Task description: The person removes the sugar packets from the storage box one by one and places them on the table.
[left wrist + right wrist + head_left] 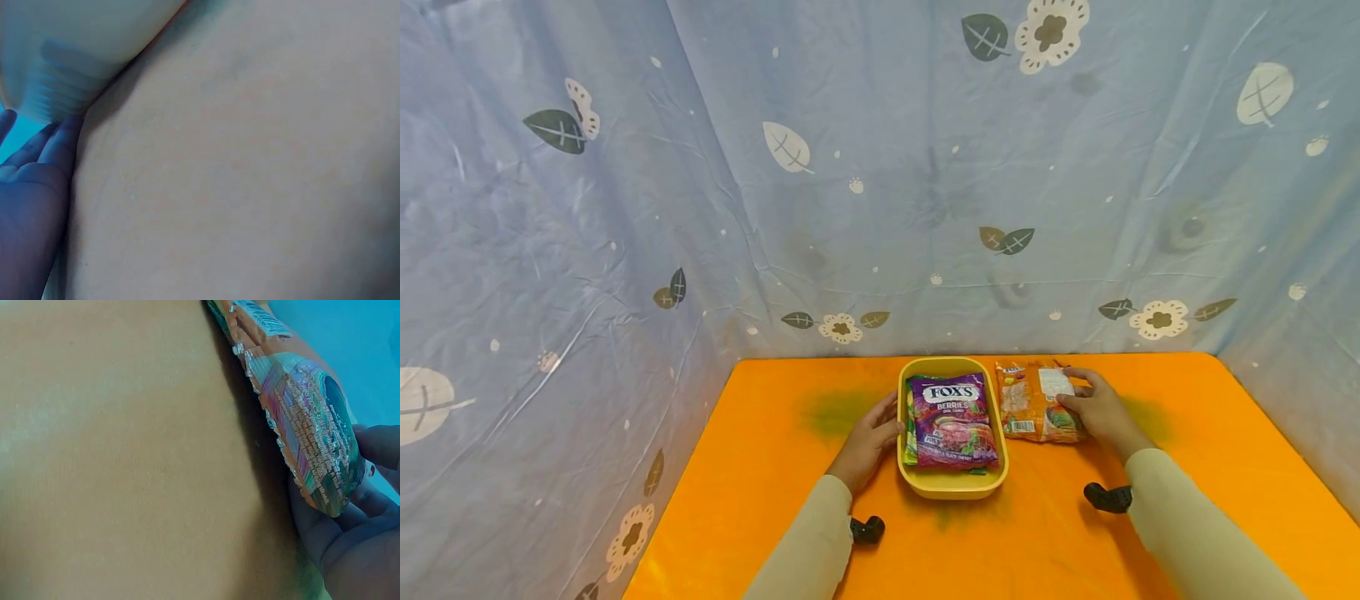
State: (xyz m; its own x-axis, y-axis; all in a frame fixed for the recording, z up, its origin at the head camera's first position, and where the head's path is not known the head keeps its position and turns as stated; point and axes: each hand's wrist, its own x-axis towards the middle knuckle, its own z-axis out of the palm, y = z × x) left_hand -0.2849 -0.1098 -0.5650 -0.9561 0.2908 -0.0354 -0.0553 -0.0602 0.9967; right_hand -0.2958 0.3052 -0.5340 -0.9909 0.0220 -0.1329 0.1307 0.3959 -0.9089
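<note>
A yellow plastic tray (951, 485) stands on the orange table, holding a purple Fox's Berries candy bag (955, 425) on top of a green and yellow bag (912, 423), which is mostly covered. Against the tray's left wall rests my left hand (871, 440); its extended fingers (61, 147) touch the wall low down in the left wrist view. Right of the tray lies an orange candy bag (1026, 408), back label upward. My right hand (1097, 410) grips its right end, thumb above and fingers (312, 519) underneath in the right wrist view.
The orange table (760, 517) meets a pale blue curtain (880, 208) with leaf and flower prints at the back and sides. Black wrist mounts (1107, 497) stick out inward from both sleeves.
</note>
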